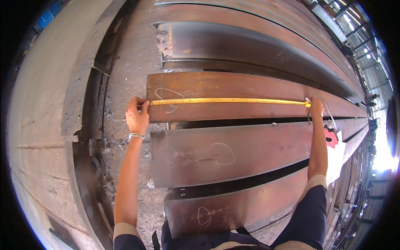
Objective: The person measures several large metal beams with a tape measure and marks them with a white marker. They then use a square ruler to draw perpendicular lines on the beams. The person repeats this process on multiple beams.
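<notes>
Along the rusty beam (233,111), from its left edge, holding out a yellow tape measure (225,100): pinching with the left hand (138,116), clasping with the right hand (317,108), well apart. Should handle light, thin, springy; best gripped by both ends. Nearer, note a grey beam (262,154), partly behind the right forearm (318,154), and white paper (335,164).

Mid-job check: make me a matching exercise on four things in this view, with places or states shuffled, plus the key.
Things:
1. measuring tape
2. left hand
3. right hand
4. bracelet

Places and states:
A. at the tape's end on the picture's right
B. around the left wrist
C. yellow, stretched along a rust-brown metal plate
D. at the tape's end on the picture's left

Pairs: 1-C, 2-D, 3-A, 4-B
</notes>
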`<state>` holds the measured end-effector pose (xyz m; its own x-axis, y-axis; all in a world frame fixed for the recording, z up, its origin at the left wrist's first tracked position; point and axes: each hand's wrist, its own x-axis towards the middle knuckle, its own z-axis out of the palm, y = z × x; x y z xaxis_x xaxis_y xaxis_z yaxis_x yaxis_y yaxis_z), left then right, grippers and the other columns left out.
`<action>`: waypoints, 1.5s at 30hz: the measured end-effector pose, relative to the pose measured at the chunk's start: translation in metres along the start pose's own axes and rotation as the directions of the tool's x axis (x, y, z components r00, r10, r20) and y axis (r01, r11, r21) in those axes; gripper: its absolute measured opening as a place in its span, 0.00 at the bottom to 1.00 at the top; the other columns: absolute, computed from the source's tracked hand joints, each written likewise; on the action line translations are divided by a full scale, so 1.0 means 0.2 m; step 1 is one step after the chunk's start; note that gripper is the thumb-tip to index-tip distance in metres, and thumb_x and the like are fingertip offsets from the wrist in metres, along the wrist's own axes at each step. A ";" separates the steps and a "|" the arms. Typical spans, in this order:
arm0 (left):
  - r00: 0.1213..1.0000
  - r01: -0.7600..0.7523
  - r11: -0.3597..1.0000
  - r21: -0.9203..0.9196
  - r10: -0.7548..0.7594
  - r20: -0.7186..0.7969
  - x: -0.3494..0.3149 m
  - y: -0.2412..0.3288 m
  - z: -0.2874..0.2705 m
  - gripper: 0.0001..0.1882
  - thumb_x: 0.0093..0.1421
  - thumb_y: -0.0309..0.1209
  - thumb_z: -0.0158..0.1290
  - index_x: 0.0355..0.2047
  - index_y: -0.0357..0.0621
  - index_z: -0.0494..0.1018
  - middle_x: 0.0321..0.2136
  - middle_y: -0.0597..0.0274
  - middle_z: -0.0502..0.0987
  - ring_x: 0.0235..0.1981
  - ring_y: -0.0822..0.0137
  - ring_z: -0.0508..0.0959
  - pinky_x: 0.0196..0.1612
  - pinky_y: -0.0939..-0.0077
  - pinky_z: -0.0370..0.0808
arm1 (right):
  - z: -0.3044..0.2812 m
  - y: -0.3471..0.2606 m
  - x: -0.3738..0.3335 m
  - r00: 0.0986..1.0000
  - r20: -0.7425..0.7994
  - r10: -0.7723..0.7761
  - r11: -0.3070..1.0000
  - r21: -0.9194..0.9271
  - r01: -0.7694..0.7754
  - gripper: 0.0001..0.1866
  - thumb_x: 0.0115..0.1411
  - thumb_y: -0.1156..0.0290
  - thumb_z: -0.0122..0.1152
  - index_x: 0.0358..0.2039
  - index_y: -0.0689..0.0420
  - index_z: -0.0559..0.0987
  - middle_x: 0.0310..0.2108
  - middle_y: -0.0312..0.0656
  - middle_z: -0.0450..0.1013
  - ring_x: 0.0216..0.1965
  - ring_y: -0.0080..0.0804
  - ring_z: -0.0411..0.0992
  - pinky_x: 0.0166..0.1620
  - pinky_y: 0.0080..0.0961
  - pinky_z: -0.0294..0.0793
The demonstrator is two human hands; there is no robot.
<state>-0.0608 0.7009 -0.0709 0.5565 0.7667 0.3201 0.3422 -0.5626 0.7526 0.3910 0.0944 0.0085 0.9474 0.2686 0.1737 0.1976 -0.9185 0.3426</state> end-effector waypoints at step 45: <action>0.691 -0.453 0.892 -0.019 0.364 0.624 0.30 0.28 0.08 0.10 0.50 0.36 0.67 0.31 0.48 0.82 0.33 0.60 0.78 0.40 0.53 0.79 0.45 0.56 0.76 | -0.95 -2.20 -1.25 0.977 0.196 -0.088 0.209 0.962 -0.175 0.10 0.63 0.73 0.64 0.44 0.62 0.81 0.27 0.38 0.78 0.19 0.21 0.76 0.19 0.21 0.77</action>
<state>0.0044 0.7108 -0.0197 0.9819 0.1320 0.1358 0.0390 -0.8428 0.5369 0.0193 0.4859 -0.0098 0.9572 0.2865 -0.0419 0.1180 -0.5180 -0.8472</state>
